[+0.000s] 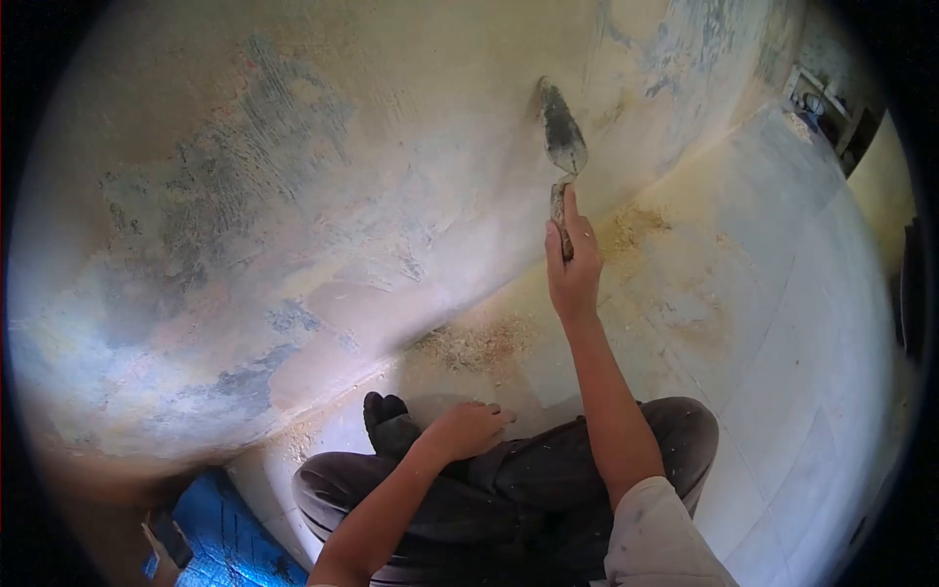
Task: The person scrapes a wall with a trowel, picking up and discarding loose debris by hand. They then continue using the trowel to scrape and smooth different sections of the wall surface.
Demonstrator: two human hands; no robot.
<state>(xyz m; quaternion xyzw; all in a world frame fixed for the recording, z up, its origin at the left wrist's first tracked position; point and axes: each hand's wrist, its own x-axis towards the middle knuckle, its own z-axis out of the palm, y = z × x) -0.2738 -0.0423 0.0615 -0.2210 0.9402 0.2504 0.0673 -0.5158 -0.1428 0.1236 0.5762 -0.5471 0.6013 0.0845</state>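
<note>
My right hand (577,264) is wrapped round the worn handle (558,215) of a pointed trowel. Its grey, stained blade (562,132) points upward against the patchy wall (440,147), with the tip touching or very near the surface. My left hand (468,430) lies over my lap with its fingers loosely curled. I see nothing in it, though its palm side is hidden. Bare grey patches (264,127) with scrape marks show on the wall at the left, and more grey patches (675,49) show at the upper right.
Flaky scrapings (479,342) lie along the foot of the wall, with another heap (641,227) farther right. Pale tiles (773,333) cover the floor. At the bottom left is a blue sheet or bag (230,533) beside a dark rectangular object (169,538). A shelf (822,88) stands far right.
</note>
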